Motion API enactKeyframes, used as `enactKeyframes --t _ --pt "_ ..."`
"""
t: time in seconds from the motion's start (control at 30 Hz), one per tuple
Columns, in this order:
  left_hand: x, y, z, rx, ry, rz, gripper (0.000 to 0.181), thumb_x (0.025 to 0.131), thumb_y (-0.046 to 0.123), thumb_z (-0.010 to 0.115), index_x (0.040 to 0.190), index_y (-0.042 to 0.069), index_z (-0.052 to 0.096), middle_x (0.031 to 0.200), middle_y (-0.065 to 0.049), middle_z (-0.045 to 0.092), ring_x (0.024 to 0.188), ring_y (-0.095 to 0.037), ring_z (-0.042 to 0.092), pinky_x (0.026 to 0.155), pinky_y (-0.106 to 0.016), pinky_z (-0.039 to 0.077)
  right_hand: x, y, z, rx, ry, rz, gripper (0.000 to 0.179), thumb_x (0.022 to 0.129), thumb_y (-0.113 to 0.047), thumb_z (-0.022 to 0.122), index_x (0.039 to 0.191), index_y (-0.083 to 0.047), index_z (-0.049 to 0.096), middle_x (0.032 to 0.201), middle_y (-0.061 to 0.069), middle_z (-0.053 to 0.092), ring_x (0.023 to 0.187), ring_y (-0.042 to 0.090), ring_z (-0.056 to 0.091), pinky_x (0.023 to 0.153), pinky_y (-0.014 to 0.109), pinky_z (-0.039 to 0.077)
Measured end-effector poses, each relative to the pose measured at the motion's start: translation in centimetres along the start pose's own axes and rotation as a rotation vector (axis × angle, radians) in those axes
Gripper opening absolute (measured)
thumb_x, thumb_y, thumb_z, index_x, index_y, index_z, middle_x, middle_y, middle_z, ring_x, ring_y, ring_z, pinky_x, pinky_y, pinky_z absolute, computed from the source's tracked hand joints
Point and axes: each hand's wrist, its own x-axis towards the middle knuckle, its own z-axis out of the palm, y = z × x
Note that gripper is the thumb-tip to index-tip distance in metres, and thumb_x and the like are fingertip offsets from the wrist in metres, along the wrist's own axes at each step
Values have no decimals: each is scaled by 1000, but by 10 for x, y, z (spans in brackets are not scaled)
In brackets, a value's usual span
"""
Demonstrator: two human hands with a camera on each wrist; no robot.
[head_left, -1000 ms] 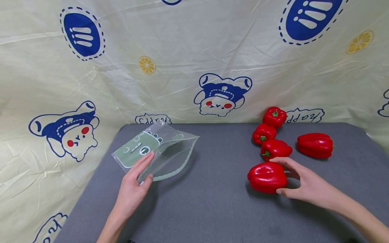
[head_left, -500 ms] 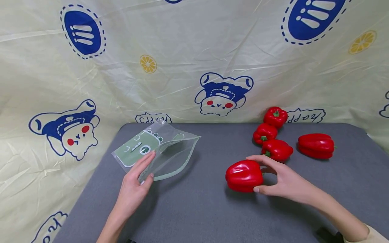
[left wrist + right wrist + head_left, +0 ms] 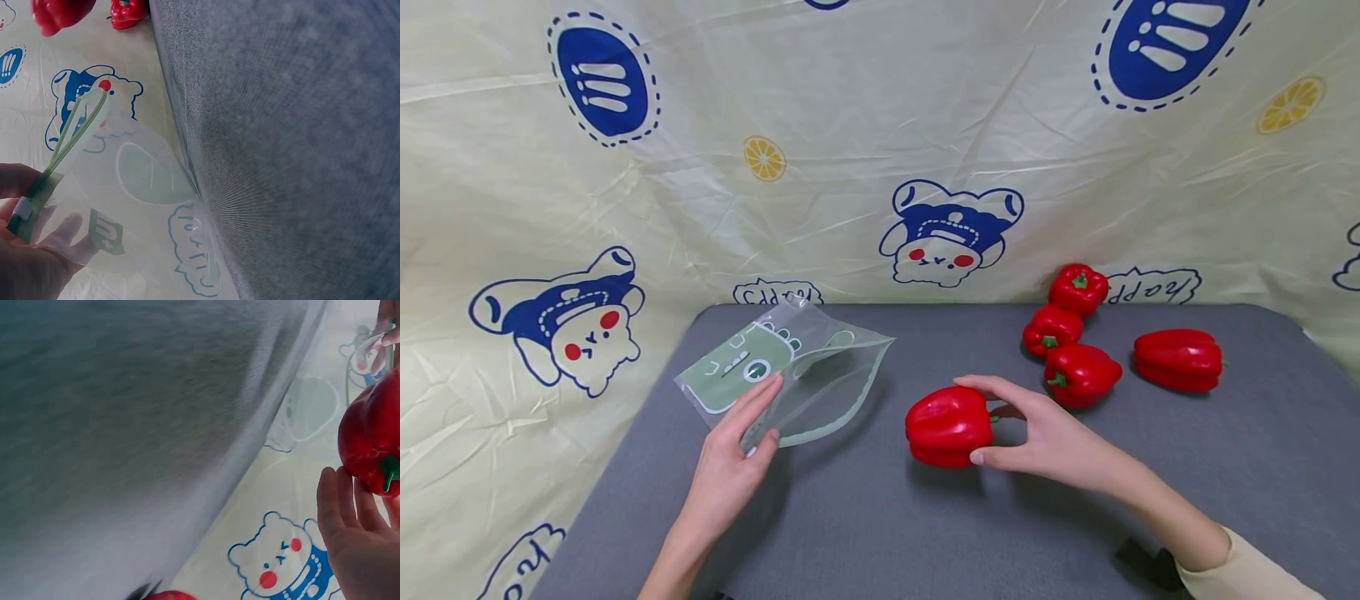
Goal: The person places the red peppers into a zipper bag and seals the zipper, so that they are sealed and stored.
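Observation:
My right hand (image 3: 1052,437) grips a red bell pepper (image 3: 949,427) at its stem end, thumb on the near side and fingers on the far side. In the right wrist view the green stem of this bell pepper (image 3: 369,440) points toward the palm. My left hand (image 3: 733,458) holds the near side of a clear zip bag (image 3: 820,408) with a green cartoon print, its mouth spread and facing right. The left wrist view shows the fingers of my left hand (image 3: 37,269) around the bag's green zip edge, beside a white slider (image 3: 23,209).
At the back right, three bell peppers lie in a line: one at the back (image 3: 1078,289), one in the middle (image 3: 1052,330), one in front (image 3: 1083,377). Another bell pepper (image 3: 1178,360) lies to their right. A patterned cloth (image 3: 850,225) hangs behind the grey table (image 3: 865,533).
My right hand has carried the bell pepper leftward, from beside the other peppers to near the bag's mouth. The left hand and the bag have stayed in place.

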Motion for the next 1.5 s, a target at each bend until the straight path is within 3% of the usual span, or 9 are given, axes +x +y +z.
enactKeyframes --t 0.3,0.57,0.83,1.0,1.2,1.27,1.5 --pt "0 1 1 -5 -10 -19 65 83 -9 64 142 16 55 146 9 48 136 -14 41 107 -15 26 20 -18 14 38 15 -18 80 74 -32 85 142 -35 45 135 -8 51 120 22 49 91 46 50" --pt "0 2 1 4 -19 -27 63 83 -8 65 142 14 55 146 9 48 136 -14 41 108 -16 27 37 -34 30 73 64 -34 83 72 -26 86 144 -28 45 135 -6 50 119 22 49 90 48 51" --pt "0 2 0 19 -35 -55 67 85 -8 64 144 22 53 147 11 46 137 -12 39 109 -31 32 53 -44 47 68 88 -26 82 74 -27 86 145 -23 44 135 -2 52 115 23 51 89 43 52" --pt "0 2 0 20 -40 -64 66 85 -9 62 144 21 53 147 11 46 136 -12 40 108 -42 36 62 -48 58 89 75 -4 81 75 -26 85 145 -25 44 132 -4 53 114 21 53 90 42 52" --pt "0 2 1 20 -38 -45 65 84 -11 61 143 17 54 146 9 48 136 -12 41 105 -19 33 73 -53 73 100 68 17 82 74 -23 85 146 -21 45 131 -4 54 113 20 53 86 42 55" --pt "0 2 1 19 -39 -45 65 84 -11 60 143 18 54 146 9 48 135 -12 41 104 -17 34 76 -55 79 97 64 23 82 75 -24 84 146 -21 44 131 -4 54 113 19 54 83 39 56" --pt "1 2 1 -8 -61 -55 67 84 -12 61 143 19 54 146 6 48 133 -18 44 94 -47 50 88 -60 96 22 68 12 83 76 -25 85 147 -15 43 131 -2 55 110 17 56 79 31 56"
